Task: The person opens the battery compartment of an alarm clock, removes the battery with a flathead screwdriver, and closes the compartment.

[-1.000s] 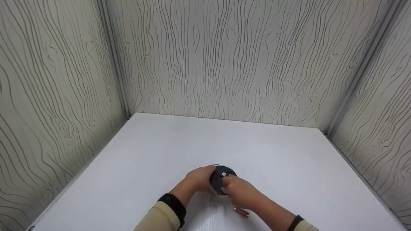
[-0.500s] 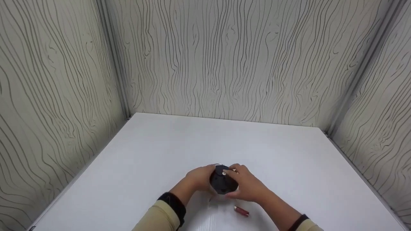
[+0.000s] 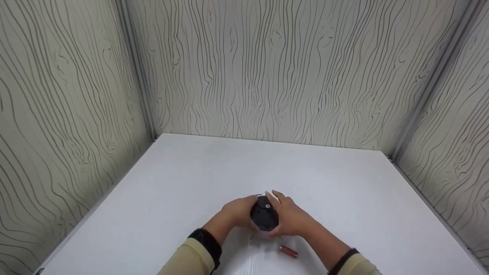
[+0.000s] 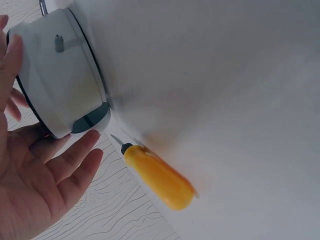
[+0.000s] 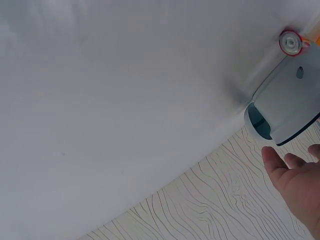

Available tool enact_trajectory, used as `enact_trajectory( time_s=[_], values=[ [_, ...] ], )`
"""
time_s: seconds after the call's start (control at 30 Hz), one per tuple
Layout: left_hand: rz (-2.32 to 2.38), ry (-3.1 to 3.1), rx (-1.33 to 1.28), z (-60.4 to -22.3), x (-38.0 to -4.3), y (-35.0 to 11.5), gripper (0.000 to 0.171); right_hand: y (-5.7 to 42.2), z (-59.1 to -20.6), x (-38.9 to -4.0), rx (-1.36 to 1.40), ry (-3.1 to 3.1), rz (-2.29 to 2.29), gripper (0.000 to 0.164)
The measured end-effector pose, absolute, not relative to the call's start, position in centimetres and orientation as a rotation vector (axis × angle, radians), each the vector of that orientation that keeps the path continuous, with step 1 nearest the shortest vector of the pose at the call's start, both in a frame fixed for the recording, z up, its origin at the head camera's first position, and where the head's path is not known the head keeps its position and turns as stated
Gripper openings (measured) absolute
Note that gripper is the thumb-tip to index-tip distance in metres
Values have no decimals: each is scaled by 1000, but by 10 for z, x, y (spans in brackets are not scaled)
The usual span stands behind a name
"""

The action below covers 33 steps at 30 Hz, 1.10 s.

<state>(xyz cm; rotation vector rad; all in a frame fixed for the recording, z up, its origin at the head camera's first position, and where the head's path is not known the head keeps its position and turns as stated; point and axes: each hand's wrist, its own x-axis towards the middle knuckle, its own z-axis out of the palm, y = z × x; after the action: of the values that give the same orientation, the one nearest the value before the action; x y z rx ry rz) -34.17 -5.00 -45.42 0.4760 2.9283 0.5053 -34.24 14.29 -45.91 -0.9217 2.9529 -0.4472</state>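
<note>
Between the two hands stands a small round clock (image 3: 264, 218), its white casing (image 4: 60, 75) towards the wrist cameras and its dark back with a small pale knob facing up at the head camera. My left hand (image 3: 240, 213) grips its left side, the last fingers stretched out below the casing in the left wrist view. Around the right side, my right hand (image 3: 290, 217) holds the clock with thumb at the near rim and fingers at the far rim. Several of its fingers reach past the casing (image 5: 290, 95) in the right wrist view.
A red battery (image 3: 288, 251) lies on the white table (image 3: 198, 164) near the right forearm. In the left wrist view, a yellow-handled screwdriver (image 4: 159, 175) lies beside the clock. Patterned walls (image 3: 267, 68) enclose the back and sides.
My right hand has gone from fingers curled over the clock's back to thumb and fingers spread around its right side. The left hand keeps its grip; the battery lies in nearly the same place.
</note>
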Motion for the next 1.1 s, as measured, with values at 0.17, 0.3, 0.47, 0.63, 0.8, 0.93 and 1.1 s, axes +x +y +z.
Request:
enact_trajectory(
  time_s=[0.17,0.3,0.47,0.63,0.8,0.93,1.1],
  values=[
    [474,2938,507,-455,-342,-51,93,142,-463,-346,-923,2935,-417,118],
    [477,2944,545,-455,-341,-52,94,141,-465,-348,-918,2931,-399,117],
    [528,2936,612,-455,-340,-54,94,142,-467,-349,-959,2908,-411,111],
    [586,2922,657,-456,-341,-55,94,141,-469,-350,-991,2861,-493,108],
    [598,2924,658,-456,-341,-55,95,141,-472,-351,-984,2857,-535,109],
    [593,2924,663,-458,-342,-53,97,140,-474,-352,-970,2848,-595,112],
    [579,2916,642,-454,-342,-52,94,140,-474,-352,-940,2817,-700,118]
  ],
)
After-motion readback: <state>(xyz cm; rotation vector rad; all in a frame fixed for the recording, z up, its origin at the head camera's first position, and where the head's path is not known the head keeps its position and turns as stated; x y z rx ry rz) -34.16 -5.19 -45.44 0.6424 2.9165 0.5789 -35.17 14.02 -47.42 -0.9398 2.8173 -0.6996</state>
